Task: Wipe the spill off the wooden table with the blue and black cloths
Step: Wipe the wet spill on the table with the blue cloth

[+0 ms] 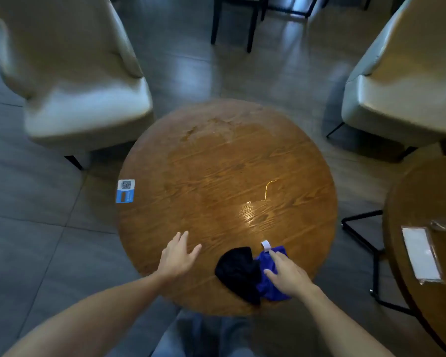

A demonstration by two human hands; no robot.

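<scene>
so the blue cloth [271, 274] is bunched up at the near edge of the tabletop [191, 176], a bit right of middle, with a little white tag sticking out the far side. the black cloth [238, 271] is crumpled right against it on the left, touching, maybe overlapping a bit. my right hand [287, 275] is lying flat on the blue one, fingers spread apart and not pinching anything yet, so resting on it more than gripping. my left hand [178, 253] is open too, fingers apart, flat on or just over bare wood near the near-left edge, just left of the black cloth and not touching it.

the spill [250, 212] looks like the shiny wet patch just past the cloths toward the middle, with a duller patch way over by the far edge that could be more of it, hard to tell. so from the right hand the wet bit is straight ahead, away from me. i reckon the right hand pushes blue forward into it, left grabs black.

there's a qr sticker [125, 191] on the left edge, and pale chairs on either side beyond.
</scene>
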